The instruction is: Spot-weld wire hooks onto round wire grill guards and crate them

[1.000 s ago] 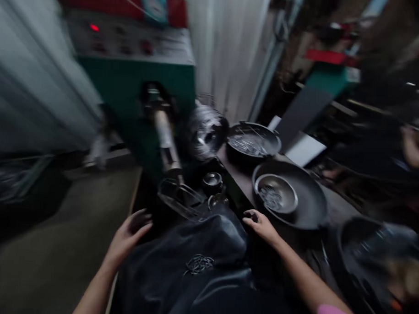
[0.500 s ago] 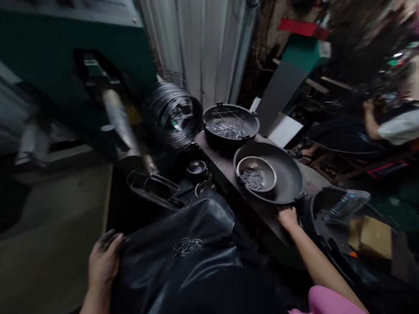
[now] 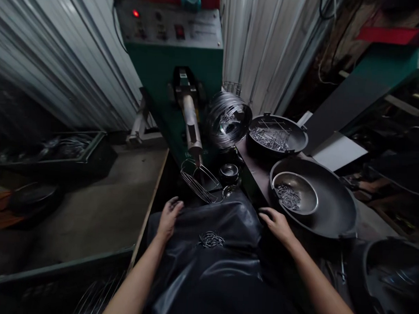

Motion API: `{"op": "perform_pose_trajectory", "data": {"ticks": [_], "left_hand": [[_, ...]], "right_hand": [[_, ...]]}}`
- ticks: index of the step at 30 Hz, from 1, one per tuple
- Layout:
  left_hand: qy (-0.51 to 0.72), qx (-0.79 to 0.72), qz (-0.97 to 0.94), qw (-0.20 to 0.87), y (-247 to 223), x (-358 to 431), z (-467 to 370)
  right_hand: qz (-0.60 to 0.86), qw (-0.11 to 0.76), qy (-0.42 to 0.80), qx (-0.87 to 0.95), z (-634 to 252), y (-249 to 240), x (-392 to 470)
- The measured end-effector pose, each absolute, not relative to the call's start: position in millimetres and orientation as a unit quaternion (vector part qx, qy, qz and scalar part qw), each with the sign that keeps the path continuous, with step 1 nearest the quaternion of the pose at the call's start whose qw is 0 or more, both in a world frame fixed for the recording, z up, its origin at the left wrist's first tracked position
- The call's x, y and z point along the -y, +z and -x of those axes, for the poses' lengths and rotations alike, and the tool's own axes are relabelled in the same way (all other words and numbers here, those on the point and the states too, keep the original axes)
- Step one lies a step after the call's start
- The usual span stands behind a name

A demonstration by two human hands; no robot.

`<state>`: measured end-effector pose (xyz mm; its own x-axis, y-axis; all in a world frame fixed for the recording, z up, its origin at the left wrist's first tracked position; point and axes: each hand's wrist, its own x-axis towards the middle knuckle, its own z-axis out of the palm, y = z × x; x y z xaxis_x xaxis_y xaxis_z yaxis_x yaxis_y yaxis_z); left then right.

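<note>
Black apron, perhaps leather, gleams; curved wires lie atop.

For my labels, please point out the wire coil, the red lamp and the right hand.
Wire coil (image 3: 219, 121): head view, left-side loops.
Red lamp (image 3: 135, 13): head view, lit centre.
Right hand (image 3: 276, 225): head view, middle of hand.

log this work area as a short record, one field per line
left hand: near the black cloth's left edge, nothing visibly held
right hand: near the cloth's right edge, nothing visibly held
black cloth: small heap of metal pieces on top
green machine: red light lit
wire frame: below the machine's arm
wide pan: metal bowl inside, holding small pieces
</note>
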<state>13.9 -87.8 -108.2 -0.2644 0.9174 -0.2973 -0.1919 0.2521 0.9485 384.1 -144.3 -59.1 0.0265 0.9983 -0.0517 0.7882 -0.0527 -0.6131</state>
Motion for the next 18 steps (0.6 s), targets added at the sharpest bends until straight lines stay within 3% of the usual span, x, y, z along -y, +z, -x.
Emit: {"op": "perform_pose_trajectory", "data": {"ticks": [3,7,18], "left_hand": [[0.497,-0.594,-0.254,0.579,-98.1,74.0,-42.9],[0.449,-0.592,-0.078,0.664,-97.3,54.0,-64.8],[0.443,-0.448,0.113,0.768,-135.6,53.0,-113.3]], "right_hand": [[0.599,0.345,0.251,0.678,-325.0,-44.3,89.2],[0.563,0.397,0.238,0.685,-264.7,-27.7,35.0],[0.584,0.222,0.081,0.777,-212.2,12.6,18.9]]}}
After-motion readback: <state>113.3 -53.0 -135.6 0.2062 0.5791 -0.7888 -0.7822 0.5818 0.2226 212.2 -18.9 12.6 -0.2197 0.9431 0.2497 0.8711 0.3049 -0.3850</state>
